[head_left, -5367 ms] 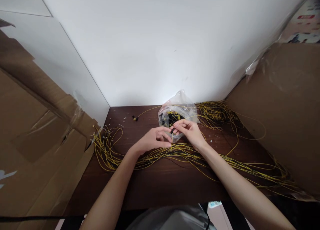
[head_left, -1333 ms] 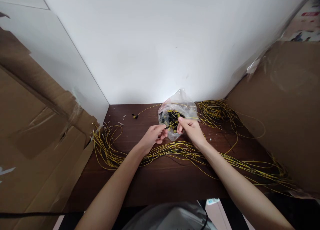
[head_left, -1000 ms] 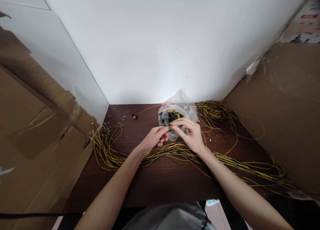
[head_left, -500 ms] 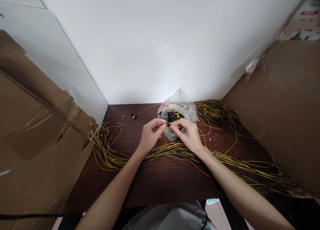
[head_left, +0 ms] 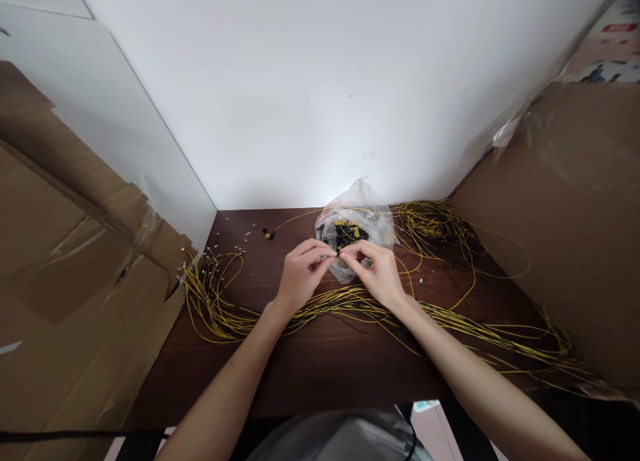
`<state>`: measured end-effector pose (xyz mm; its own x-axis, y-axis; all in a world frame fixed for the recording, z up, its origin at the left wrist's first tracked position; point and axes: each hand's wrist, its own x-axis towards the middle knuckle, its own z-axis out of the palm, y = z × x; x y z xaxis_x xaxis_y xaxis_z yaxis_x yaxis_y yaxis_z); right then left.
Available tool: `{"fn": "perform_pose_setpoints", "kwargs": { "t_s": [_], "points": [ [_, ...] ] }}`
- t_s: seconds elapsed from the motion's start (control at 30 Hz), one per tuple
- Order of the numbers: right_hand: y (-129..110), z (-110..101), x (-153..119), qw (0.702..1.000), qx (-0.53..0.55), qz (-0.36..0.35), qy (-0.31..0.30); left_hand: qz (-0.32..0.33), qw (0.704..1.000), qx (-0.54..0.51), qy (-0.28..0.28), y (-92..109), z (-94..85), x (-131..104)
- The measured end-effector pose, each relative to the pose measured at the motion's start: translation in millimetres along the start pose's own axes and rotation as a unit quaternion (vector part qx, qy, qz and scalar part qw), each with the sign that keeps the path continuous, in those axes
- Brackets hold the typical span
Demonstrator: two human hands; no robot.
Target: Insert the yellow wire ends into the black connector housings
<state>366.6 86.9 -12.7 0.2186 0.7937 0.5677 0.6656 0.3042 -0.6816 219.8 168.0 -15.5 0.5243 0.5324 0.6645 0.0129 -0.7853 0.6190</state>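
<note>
Where black and yellow parts (head_left: 353,231) fill a tabletop bag (head_left: 384,225), 2 pinches meet

Left hand (head_left: 300,271) and right hand (head_left: 381,271) are closed at the fingertips over its near edge, any held piece too small to tell; wires (head_left: 340,302) lie nearer, the red label (head_left: 619,28) upper right unreadable

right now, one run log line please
left hand: pinched; right hand: pinched close by; grip contents: too small to tell; plastic bag: black and yellow parts inside; wire bundle: on table
</note>
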Motion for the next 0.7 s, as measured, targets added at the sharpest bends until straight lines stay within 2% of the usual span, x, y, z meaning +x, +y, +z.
{"fn": "perform_pose_setpoints", "kwargs": {
  "t_s": [0.2, 0.43, 0.7],
  "points": [
    [-1.0, 0.8, -0.9, 1.0, -0.001, -0.015, -0.014, -0.03, 0.999, 0.006, 0.019, 0.4, -0.3, 0.0],
    [-2.1, 1.3, -2.2, 1.0, 0.002, -0.016, -0.016, -0.053, 0.999, 0.008, 0.004, 3.3, -1.2, 0.4],
    [-0.4, 2.7, -3.2, 0.999, 0.014, -0.017, -0.034, -0.1, 0.993, -0.065, -0.013, 4.9, 0.3, 0.0]
  ]
}}
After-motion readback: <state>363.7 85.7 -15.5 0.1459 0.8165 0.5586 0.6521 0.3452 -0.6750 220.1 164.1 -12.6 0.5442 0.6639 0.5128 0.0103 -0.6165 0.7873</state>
